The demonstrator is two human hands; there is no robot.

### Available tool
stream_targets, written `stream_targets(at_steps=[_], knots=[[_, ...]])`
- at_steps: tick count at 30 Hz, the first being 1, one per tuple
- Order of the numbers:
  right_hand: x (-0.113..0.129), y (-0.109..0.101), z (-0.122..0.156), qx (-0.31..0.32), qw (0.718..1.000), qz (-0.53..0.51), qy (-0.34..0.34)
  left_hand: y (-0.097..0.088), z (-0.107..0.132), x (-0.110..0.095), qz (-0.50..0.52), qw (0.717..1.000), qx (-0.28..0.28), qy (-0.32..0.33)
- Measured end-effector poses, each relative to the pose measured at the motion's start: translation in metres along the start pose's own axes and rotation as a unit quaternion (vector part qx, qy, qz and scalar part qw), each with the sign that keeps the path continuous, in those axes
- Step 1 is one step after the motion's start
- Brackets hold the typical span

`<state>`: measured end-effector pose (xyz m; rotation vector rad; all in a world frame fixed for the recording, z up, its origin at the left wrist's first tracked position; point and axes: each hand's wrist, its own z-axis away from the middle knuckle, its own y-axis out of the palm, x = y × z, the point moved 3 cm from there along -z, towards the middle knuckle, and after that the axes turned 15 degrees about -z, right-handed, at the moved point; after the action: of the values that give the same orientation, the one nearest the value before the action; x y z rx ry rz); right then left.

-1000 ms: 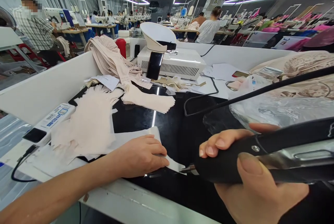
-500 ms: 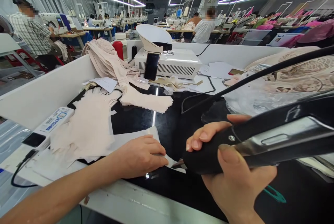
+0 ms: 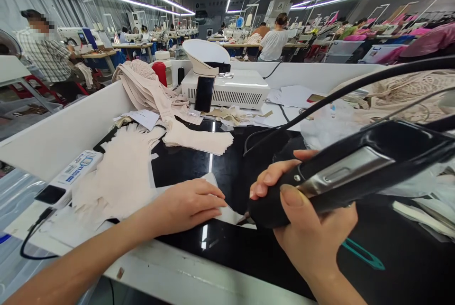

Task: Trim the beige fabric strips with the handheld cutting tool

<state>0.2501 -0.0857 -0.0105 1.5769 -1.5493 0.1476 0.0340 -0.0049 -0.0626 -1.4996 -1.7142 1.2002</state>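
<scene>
My right hand [image 3: 313, 229] is wrapped round a corded black hand tool [image 3: 341, 177] with a long metal plate along its side. Its narrow metal tip [image 3: 245, 219] meets the right end of a thin whitish fabric piece [image 3: 227, 215]. Across that piece my left hand [image 3: 188, 203] lies palm down, fingers stretched out and pressing it on the black table surface [image 3: 234, 253]. Part of the piece is hidden under the hand. Left of it spreads a pile of pale pink fabric pieces [image 3: 119, 177]. A teal narrow looped object [image 3: 366, 255] lies below my right wrist.
A white vented box [image 3: 227, 89] stands at the back, a phone [image 3: 204, 94] leaning against it. Folded beige garments [image 3: 142, 87] and a red thread cone [image 3: 159, 73] sit back left. A white device [image 3: 76, 170] lies at left. Clear plastic bags [image 3: 327, 127] are piled right. Other people work beyond.
The hand tool has tilted and swung, showing more of its rear end, while its tip stays at the fabric's edge. My left hand has shifted slightly, its fingers a little straighter.
</scene>
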Motion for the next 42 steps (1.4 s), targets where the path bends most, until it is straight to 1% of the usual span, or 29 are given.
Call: stream_targets(at_steps=[3, 5, 7, 9, 11, 14, 15, 17, 19, 20, 23, 26, 30, 34, 39, 42], knots=[[0.000, -0.012, -0.009, -0.004, 1.000, 0.005, -0.007, -0.010, 0.002, 0.008, -0.037, 0.999, 0.018, -0.020], [0.000, -0.021, -0.017, -0.014, 1.000, 0.005, -0.016, -0.011, 0.004, 0.008, -0.069, 0.996, 0.053, -0.020], [0.000, -0.028, -0.025, -0.026, 0.999, 0.006, -0.021, -0.010, 0.007, 0.003, -0.088, 0.991, 0.096, -0.038], [-0.001, -0.032, -0.031, -0.037, 0.999, 0.010, -0.025, -0.011, 0.008, -0.008, -0.095, 0.983, 0.137, -0.071], [-0.002, -0.032, -0.033, -0.041, 0.999, 0.009, -0.025, -0.014, 0.008, -0.023, -0.077, 0.976, 0.178, -0.102], [-0.004, -0.027, -0.031, -0.041, 0.999, 0.002, -0.017, -0.020, 0.001, -0.039, -0.012, 0.963, 0.228, -0.142], [-0.005, -0.025, -0.030, -0.039, 0.999, 0.001, -0.012, -0.023, -0.003, -0.041, -0.003, 0.960, 0.236, -0.154], [-0.006, -0.021, -0.027, -0.034, 0.999, -0.004, -0.008, -0.027, -0.015, -0.036, -0.016, 0.957, 0.236, -0.168], [-0.008, -0.017, -0.025, -0.029, 1.000, -0.008, -0.006, -0.027, -0.029, -0.025, -0.038, 0.961, 0.224, -0.160], [-0.010, -0.015, -0.025, -0.028, 1.000, -0.010, -0.006, -0.025, -0.037, -0.018, -0.036, 0.965, 0.218, -0.143], [-0.014, -0.013, -0.025, -0.027, 1.000, -0.010, -0.003, -0.015, -0.056, 0.000, 0.022, 0.973, 0.214, -0.080], [-0.018, -0.012, -0.025, -0.024, 1.000, -0.007, 0.002, -0.003, -0.065, 0.012, 0.073, 0.970, 0.230, -0.038], [-0.020, -0.012, -0.024, -0.024, 1.000, -0.002, 0.010, 0.007, -0.065, 0.019, 0.087, 0.958, 0.270, -0.038], [-0.019, -0.012, -0.023, -0.025, 1.000, 0.001, 0.015, 0.008, -0.060, 0.021, 0.084, 0.951, 0.294, -0.046], [-0.018, -0.009, -0.023, -0.020, 1.000, 0.008, 0.017, 0.004, -0.056, 0.021, 0.073, 0.947, 0.311, -0.038], [-0.018, -0.010, -0.023, -0.021, 1.000, 0.006, 0.016, 0.003, -0.056, 0.020, 0.065, 0.951, 0.303, -0.026]])
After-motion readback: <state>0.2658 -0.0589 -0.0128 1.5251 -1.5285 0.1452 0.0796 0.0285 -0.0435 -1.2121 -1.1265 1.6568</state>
